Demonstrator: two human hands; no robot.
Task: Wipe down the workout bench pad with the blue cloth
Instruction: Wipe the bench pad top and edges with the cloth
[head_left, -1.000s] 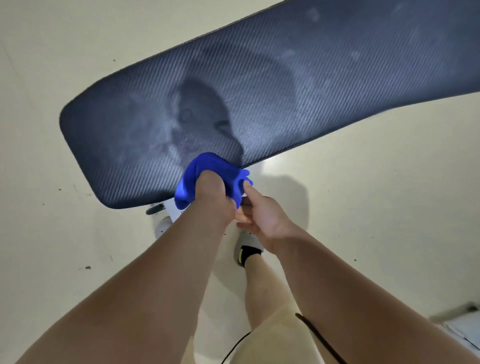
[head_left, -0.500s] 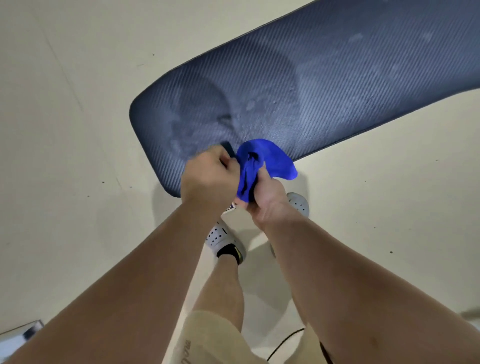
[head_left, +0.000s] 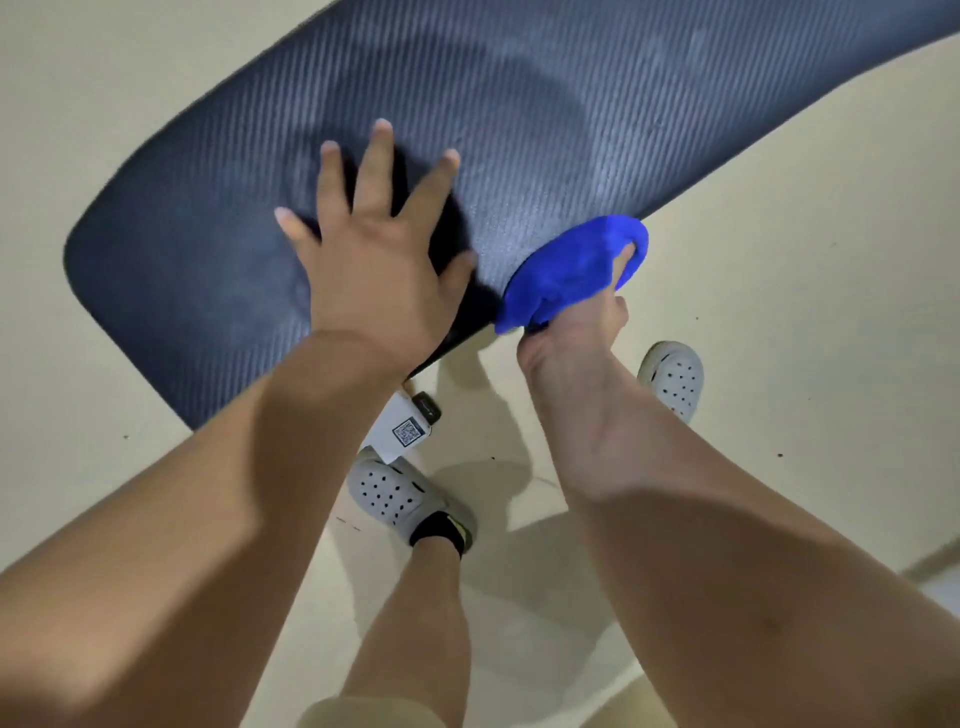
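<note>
The dark textured bench pad (head_left: 545, 104) runs from lower left to upper right across the top of the view. My left hand (head_left: 374, 260) lies flat on the pad near its near end, fingers spread, holding nothing. My right hand (head_left: 576, 322) grips the bunched blue cloth (head_left: 571, 270) at the pad's near edge, just right of the left hand. The cloth covers most of the right hand's fingers.
Below the pad a white bench frame part with a QR label (head_left: 402, 428) sticks out. My feet in grey perforated clogs (head_left: 395, 493) (head_left: 675, 376) stand on the cream floor (head_left: 805, 312) beside the bench.
Both hands held the cloth before. Now the left hand has let go and pressed flat on the pad; the cloth stays in the right hand alone at the pad's edge.
</note>
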